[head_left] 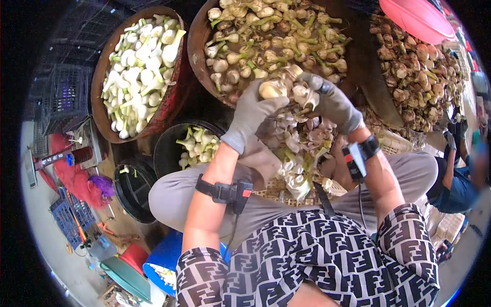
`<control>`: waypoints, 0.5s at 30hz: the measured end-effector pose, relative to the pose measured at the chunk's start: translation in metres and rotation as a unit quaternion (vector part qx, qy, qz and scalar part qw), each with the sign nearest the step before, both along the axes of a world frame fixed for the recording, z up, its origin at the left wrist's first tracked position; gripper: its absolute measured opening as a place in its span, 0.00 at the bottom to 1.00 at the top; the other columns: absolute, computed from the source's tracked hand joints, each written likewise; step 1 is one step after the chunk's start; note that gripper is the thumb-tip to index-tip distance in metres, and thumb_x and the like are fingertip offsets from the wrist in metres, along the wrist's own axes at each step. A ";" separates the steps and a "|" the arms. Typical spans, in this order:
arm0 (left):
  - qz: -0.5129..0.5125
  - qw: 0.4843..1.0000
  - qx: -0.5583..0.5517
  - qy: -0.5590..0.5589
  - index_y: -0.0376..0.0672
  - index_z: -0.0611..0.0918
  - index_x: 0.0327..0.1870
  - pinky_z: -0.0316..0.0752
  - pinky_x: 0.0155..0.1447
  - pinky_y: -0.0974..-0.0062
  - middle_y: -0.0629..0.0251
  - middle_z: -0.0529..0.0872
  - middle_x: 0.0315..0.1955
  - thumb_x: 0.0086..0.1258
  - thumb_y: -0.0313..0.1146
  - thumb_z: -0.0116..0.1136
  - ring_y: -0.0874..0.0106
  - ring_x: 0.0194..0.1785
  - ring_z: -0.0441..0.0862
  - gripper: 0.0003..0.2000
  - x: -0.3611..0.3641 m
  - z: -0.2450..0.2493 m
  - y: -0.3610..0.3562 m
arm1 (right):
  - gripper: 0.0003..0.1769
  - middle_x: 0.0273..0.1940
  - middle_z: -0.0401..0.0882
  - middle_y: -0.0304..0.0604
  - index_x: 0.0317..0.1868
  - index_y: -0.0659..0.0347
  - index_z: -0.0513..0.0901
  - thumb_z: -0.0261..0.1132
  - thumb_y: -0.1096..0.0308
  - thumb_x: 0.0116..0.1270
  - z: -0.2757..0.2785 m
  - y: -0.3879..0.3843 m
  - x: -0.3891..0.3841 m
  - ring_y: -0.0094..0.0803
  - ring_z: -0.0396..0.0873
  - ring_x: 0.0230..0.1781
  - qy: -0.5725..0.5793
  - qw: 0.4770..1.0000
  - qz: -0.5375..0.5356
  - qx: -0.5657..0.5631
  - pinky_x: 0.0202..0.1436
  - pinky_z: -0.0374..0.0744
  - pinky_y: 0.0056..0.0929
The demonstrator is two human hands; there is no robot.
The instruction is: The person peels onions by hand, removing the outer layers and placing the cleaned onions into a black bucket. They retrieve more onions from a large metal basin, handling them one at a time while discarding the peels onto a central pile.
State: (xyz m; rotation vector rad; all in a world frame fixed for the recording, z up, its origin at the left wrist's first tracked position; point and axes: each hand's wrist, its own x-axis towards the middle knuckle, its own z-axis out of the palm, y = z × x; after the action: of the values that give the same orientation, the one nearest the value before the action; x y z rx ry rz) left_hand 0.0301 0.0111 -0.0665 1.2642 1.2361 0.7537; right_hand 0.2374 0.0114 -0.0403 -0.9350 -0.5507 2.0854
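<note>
In the head view my left hand (248,116), in a grey work glove, is wrapped round a garlic bulb (273,89) with a short thick stem. Close beside it, my gloved right hand (335,104) pinches whitish, papery garlic skin (303,96) next to that bulb. Both hands are over the near edge of a wide round tub (196,56) filled with garlic bulbs in murky water. Beneath them, loose garlic peelings (296,146) are heaped between my legs, partly over a woven basket (268,195).
Left stands a rusty tub (97,97) of white peeled garlic; nearer, a black bucket (162,146) holds more. At right lies a pile of unpeeled garlic (414,82) beneath a pink basin (417,19). Another person (455,187) works at far right. A blue barrel (156,279) stands lower left.
</note>
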 end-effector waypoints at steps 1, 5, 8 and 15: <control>0.019 0.999 -0.020 -0.034 0.38 0.73 0.52 0.70 0.51 0.81 0.65 0.79 0.43 0.51 0.36 0.69 0.78 0.44 0.75 0.26 0.004 0.009 0.001 | 0.21 0.45 0.77 0.40 0.52 0.67 0.72 0.59 0.62 0.64 -0.007 -0.006 -0.006 0.25 0.75 0.39 -0.044 0.998 -0.039 0.013 0.43 0.74 0.22; -0.027 0.996 -0.046 -0.071 0.37 0.74 0.49 0.71 0.47 0.82 0.69 0.80 0.39 0.53 0.35 0.68 0.80 0.40 0.76 0.23 0.017 0.026 -0.015 | 0.12 0.34 0.77 0.31 0.42 0.65 0.78 0.62 0.66 0.62 -0.018 -0.016 -0.025 0.15 0.71 0.30 -0.274 0.959 -0.040 0.065 0.33 0.71 0.17; -0.028 0.995 -0.075 -0.062 0.37 0.75 0.50 0.71 0.46 0.83 0.68 0.80 0.38 0.54 0.35 0.68 0.80 0.40 0.76 0.23 0.017 0.026 -0.018 | 0.10 0.30 0.76 0.30 0.38 0.64 0.79 0.63 0.65 0.62 -0.013 -0.021 -0.023 0.14 0.70 0.28 -0.266 0.961 -0.042 0.058 0.31 0.70 0.17; -0.035 0.964 -0.153 -0.215 0.36 0.76 0.49 0.71 0.47 0.82 0.68 0.81 0.37 0.63 0.42 0.59 0.80 0.40 0.77 0.20 0.013 0.021 -0.025 | 0.10 0.27 0.77 0.33 0.35 0.66 0.79 0.66 0.69 0.56 -0.011 -0.033 -0.012 0.20 0.72 0.28 -0.297 0.946 -0.049 0.118 0.32 0.71 0.20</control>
State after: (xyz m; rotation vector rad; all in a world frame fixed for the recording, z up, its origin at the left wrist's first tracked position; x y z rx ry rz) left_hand 0.0433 -0.0142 -0.0454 0.8307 0.9052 0.7087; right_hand 0.2255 -0.0213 -0.0512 -1.4153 -1.0145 1.5838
